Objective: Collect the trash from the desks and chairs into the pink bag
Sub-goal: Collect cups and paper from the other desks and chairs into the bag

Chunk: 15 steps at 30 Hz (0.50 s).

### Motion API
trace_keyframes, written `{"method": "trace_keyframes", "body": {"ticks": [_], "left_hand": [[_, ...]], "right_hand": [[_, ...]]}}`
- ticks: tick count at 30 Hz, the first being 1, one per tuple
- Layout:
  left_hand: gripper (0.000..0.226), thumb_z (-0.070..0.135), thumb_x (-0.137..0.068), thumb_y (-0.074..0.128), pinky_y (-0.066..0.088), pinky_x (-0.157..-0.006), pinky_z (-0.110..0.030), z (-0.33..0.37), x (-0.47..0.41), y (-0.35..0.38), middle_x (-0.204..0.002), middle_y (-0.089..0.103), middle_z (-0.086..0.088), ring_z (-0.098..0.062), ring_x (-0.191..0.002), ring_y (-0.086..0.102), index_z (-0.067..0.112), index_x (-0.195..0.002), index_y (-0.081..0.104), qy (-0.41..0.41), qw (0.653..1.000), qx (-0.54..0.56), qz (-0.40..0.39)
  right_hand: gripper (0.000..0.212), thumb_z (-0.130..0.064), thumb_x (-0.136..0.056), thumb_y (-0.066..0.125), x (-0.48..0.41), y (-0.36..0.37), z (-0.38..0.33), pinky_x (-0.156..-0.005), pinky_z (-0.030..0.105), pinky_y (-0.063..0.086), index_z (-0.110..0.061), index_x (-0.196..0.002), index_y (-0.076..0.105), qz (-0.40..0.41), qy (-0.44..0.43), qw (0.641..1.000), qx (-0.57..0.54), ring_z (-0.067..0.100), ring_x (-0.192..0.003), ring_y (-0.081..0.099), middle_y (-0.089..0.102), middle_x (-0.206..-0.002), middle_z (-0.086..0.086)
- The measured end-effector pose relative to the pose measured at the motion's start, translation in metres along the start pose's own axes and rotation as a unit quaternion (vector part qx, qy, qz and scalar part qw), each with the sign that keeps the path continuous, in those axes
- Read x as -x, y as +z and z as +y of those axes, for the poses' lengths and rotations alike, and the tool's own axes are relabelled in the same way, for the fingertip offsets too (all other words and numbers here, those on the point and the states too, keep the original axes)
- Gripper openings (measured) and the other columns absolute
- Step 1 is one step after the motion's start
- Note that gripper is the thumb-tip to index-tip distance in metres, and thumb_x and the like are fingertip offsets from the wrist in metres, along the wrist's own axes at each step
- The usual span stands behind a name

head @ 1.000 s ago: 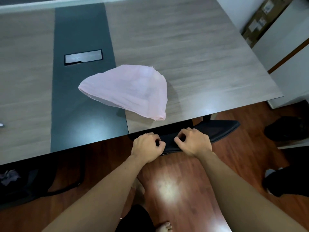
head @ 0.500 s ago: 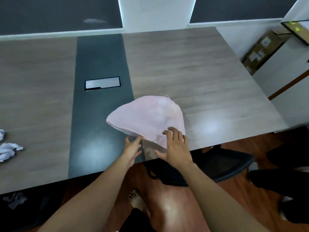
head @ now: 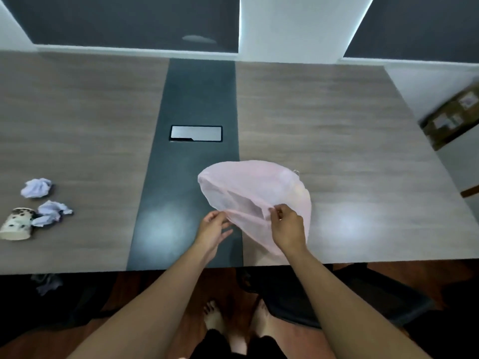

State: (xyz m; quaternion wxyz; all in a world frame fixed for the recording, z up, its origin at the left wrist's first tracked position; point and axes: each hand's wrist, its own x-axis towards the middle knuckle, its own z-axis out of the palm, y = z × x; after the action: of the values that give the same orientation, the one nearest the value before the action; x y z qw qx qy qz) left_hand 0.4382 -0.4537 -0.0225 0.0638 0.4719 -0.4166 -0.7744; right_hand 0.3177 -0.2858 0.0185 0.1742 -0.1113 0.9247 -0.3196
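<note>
Far left of the grips, a spotted cup (head: 16,224) and paper balls (head: 36,187) lie on the bench (head: 363,151). The left grip (head: 211,231) curls by the pink bag (head: 248,185); I cannot tell if it holds. The right grip (head: 287,229) pinches its rim. A loose pinch could let it flop shut.

pink bag (head: 254,187): thin see-through plastic film, wrinkly, faint sheen
worktop (head: 337,125): wood-grain laminate by the look of it, smooth, semi-matt with a couple of glare patches
centre strip (head: 197,99): plain dark panel, smooth, low sheen
hatch (head: 196,133): looks like brushed metal, shiny
paper wads (head: 36,187): crumpled, matt
cup (head: 16,224): papery, matt
floor (head: 207,286): reddish wood, glossy
box (head: 451,117): brown cardboard, matt
</note>
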Motion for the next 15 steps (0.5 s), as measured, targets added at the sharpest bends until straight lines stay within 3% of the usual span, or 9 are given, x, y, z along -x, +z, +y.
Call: {"method": "trace_keyframes", "body": {"ticks": [2,4,7,8,11,15], "left_hand": [[0.024,0.02,-0.109,0.064,0.06,-0.099,-0.041,0.008,-0.001,-0.009,-0.127,0.078,-0.019,-0.033,-0.117,0.075,0.003,-0.126,0.065,0.009,1.0,0.019,0.013],[0.032,0.019,-0.108,0.067,0.06,-0.105,-0.045,0.018,0.001,-0.018,-0.126,0.078,-0.02,-0.037,-0.121,0.075,-0.002,-0.131,0.064,0.022,0.999,0.042,0.026],[0.031,0.016,-0.106,0.068,0.056,-0.112,-0.05,0.038,0.018,-0.03,-0.128,0.076,-0.024,-0.036,-0.113,0.075,-0.003,-0.131,0.064,0.039,0.995,0.085,0.044],[0.024,0.017,-0.107,0.068,0.056,-0.112,-0.05,0.044,0.024,-0.036,-0.125,0.077,-0.023,-0.033,-0.105,0.075,0.002,-0.125,0.067,0.046,0.993,0.097,0.048],[0.011,0.023,-0.109,0.064,0.06,-0.102,-0.045,0.062,0.04,-0.053,-0.115,0.078,-0.014,-0.025,-0.096,0.075,0.013,-0.113,0.069,0.071,0.987,0.127,0.07],[0.014,0.027,-0.113,0.056,0.06,-0.085,-0.04,0.075,0.062,-0.086,-0.101,0.079,-0.005,-0.02,-0.091,0.074,0.02,-0.107,0.067,0.099,0.976,0.148,0.123]], "right_hand": [[0.025,-0.032,-0.113,0.056,-0.011,-0.007,-0.017,-0.078,0.031,0.047,-0.014,-0.109,0.073,-0.017,0.019,0.996,-0.081,0.024,-0.093,0.068,0.077,-0.1,0.0],[0.024,-0.03,-0.111,0.058,-0.022,-0.011,-0.033,-0.082,0.033,0.056,-0.016,-0.107,0.077,-0.064,0.084,0.977,-0.185,0.027,-0.1,0.072,0.08,-0.105,0.003],[0.022,-0.025,-0.11,0.057,-0.031,-0.014,-0.057,-0.1,0.055,0.063,-0.017,-0.11,0.077,-0.143,0.166,0.916,-0.336,0.031,-0.101,0.075,0.081,-0.107,0.012],[0.021,-0.023,-0.112,0.056,-0.032,-0.016,-0.069,-0.098,0.054,0.064,-0.015,-0.115,0.075,-0.16,0.177,0.895,-0.376,0.031,-0.098,0.075,0.081,-0.106,0.012],[0.018,-0.012,-0.113,0.053,-0.035,-0.015,-0.101,-0.065,0.037,0.059,-0.009,-0.119,0.07,-0.19,0.223,0.845,-0.448,0.023,-0.066,0.062,0.069,-0.084,0.01],[0.03,-0.005,-0.1,0.055,-0.03,0.002,-0.132,-0.056,0.035,0.05,0.01,-0.119,0.071,-0.243,0.213,0.84,-0.436,0.029,-0.066,0.056,0.063,-0.085,0.016]]}}
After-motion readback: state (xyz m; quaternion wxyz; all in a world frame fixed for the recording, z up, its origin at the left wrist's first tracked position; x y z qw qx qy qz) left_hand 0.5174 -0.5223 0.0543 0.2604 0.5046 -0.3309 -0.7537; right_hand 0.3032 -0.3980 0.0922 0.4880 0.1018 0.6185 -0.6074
